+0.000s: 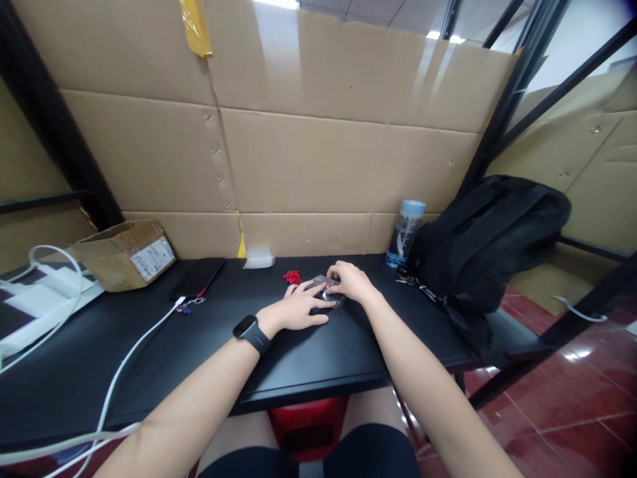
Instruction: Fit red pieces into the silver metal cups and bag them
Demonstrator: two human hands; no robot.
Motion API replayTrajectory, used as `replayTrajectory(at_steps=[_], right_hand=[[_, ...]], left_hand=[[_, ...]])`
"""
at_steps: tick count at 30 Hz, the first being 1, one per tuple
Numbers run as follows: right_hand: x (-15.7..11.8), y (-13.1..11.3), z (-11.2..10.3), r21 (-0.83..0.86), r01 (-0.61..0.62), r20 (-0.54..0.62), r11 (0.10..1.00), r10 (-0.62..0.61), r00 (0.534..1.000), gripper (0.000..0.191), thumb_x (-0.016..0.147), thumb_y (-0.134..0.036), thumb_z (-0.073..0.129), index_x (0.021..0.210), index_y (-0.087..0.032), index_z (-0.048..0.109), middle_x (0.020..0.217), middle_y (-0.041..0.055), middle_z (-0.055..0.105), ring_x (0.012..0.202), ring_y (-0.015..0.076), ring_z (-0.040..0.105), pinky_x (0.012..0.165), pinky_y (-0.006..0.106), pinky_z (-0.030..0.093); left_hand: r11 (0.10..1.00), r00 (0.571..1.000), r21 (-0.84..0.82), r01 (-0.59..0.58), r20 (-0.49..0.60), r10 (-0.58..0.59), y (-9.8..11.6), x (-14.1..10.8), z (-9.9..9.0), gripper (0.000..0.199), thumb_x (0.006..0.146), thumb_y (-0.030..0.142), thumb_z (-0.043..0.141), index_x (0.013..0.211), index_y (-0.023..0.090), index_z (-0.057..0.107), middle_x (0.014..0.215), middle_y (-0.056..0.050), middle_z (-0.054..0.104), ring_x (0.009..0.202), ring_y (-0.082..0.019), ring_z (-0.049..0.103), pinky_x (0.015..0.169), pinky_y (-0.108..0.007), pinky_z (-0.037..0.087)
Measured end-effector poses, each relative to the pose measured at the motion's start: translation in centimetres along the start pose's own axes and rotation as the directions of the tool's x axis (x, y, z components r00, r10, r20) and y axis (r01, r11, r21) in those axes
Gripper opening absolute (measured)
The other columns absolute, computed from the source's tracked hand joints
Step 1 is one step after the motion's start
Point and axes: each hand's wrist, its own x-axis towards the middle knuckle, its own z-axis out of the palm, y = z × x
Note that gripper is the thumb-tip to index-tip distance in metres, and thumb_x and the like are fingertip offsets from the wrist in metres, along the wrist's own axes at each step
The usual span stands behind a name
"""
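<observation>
- A crinkled, see-through packet (325,294) lies on the black table (343,352), between the two hands and partly covered by their fingers; its contents are too small to make out.
- The left hand (298,307) rests flat and spread wide, its fingers reaching over the packet.
- The right hand (348,282) has its fingers bent down at the packet's right side, thumb and forefinger close together; I cannot tell whether they pinch the film or something small.
- A cluster of small red pieces (292,277) sits just beyond the left fingers, near the packet.
- Behind that, close to the cardboard wall (338,172), lies a clear plastic container (259,257).
- To the right, near the wall, stands a water bottle (405,234) with a light-blue lid, keys (405,279) lying by its base.
- A black backpack (492,245) takes up the table's right end, its straps hanging toward the near edge.
- To the left lies a dark flat object (192,279), with the end of a white cable (134,348) near it; the cable runs across the table toward the person.
- Farther left stand an open cardboard box (124,259) with a white label and some white items (50,292) looped with cable.
</observation>
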Motion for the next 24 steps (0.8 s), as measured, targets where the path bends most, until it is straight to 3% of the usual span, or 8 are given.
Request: replayTrajectory(at_steps=[4, 8, 10, 13, 16, 20, 24], right_hand=[[0.4, -0.5, 1.1, -0.068, 0.081, -0.062, 0.994, -0.086, 0.994, 0.029, 0.079, -0.027, 0.084, 0.105, -0.027, 0.070, 0.111, 0.0043, 0.062, 0.102, 0.0207, 0.059, 0.074, 0.027, 0.042], [0.7, -0.3, 1.5, -0.069, 0.054, -0.080, 0.996, -0.060, 0.995, 0.024, 0.084, -0.027, 0.079, 0.106, -0.024, 0.072, 0.108, 0.0062, 0.063, 0.099, 0.0219, 0.059, 0.077, 0.029, 0.044], [0.6, 0.2, 1.2, 0.046, 0.074, -0.019, 0.996, -0.073, 0.997, 0.025, 0.079, -0.028, 0.082, 0.102, -0.023, 0.073, 0.100, 0.0041, 0.064, 0.091, 0.0192, 0.060, 0.076, 0.028, 0.045], [0.2, 1.2, 0.1, 0.297, 0.139, 0.083, 0.945, -0.170, 0.982, 0.036, 0.074, -0.031, 0.087, 0.106, -0.022, 0.074, 0.097, 0.0024, 0.065, 0.082, 0.0151, 0.059, 0.076, 0.026, 0.047], [-0.2, 1.9, -0.9, 0.405, 0.154, 0.047, 0.901, -0.189, 0.981, 0.023, 0.086, -0.026, 0.074, 0.109, -0.021, 0.073, 0.101, 0.0031, 0.067, 0.081, 0.0138, 0.059, 0.076, 0.025, 0.047], [-0.4, 2.0, -1.1, 0.331, 0.149, 0.111, 0.932, -0.195, 0.974, 0.028, 0.074, -0.003, 0.072, 0.096, -0.020, 0.073, 0.095, 0.0003, 0.067, 0.078, 0.0128, 0.057, 0.074, 0.024, 0.044], [-0.2, 1.6, -0.8, 0.308, 0.128, 0.117, 0.943, -0.171, 0.978, 0.019, 0.071, -0.011, 0.081, 0.087, -0.019, 0.074, 0.087, -0.0005, 0.067, 0.077, 0.0136, 0.057, 0.073, 0.024, 0.044]], left_hand=[[0.999, 0.999, -0.003, 0.034, -0.027, -0.035, 0.0, 0.1, 0.0, 0.041, 0.096, 0.052, 0.057, 0.137, 0.051, 0.061, 0.169, 0.001, 0.028, 0.156, -0.041, 0.014, 0.115, -0.075, 0.013], [0.999, 0.998, -0.017, 0.033, -0.054, -0.034, -0.6, 0.1, -0.3, 0.034, 0.094, 0.048, 0.059, 0.127, 0.048, 0.069, 0.164, 0.003, 0.039, 0.153, -0.044, 0.021, 0.115, -0.075, 0.016], [1.000, 0.997, -0.005, 0.013, -0.082, -0.013, -1.0, 0.0, -0.6, 0.030, 0.093, 0.040, 0.060, 0.119, 0.044, 0.075, 0.157, 0.003, 0.049, 0.150, -0.042, 0.027, 0.116, -0.071, 0.019], [1.000, 0.990, 0.017, -0.024, -0.136, 0.026, -1.7, -0.1, -1.1, 0.033, 0.087, 0.015, 0.055, 0.101, 0.034, 0.078, 0.135, 0.001, 0.067, 0.140, -0.034, 0.043, 0.116, -0.058, 0.029], [0.999, 0.965, 0.034, 0.012, -0.262, -0.003, -2.3, -0.2, -1.0, 0.037, 0.077, 0.005, 0.052, 0.100, 0.027, 0.070, 0.116, -0.003, 0.070, 0.121, -0.027, 0.057, 0.105, -0.046, 0.041], [0.992, 0.914, 0.060, 0.113, -0.398, -0.080, -2.6, 0.3, -0.1, 0.031, 0.082, 0.019, 0.062, 0.112, 0.027, 0.063, 0.118, -0.006, 0.066, 0.115, -0.028, 0.055, 0.098, -0.043, 0.042], [0.990, 0.895, 0.061, 0.126, -0.438, -0.087, -2.4, 1.0, 0.3, 0.018, 0.090, 0.035, 0.063, 0.105, 0.027, 0.069, 0.117, -0.006, 0.067, 0.116, -0.028, 0.054, 0.098, -0.043, 0.040]])
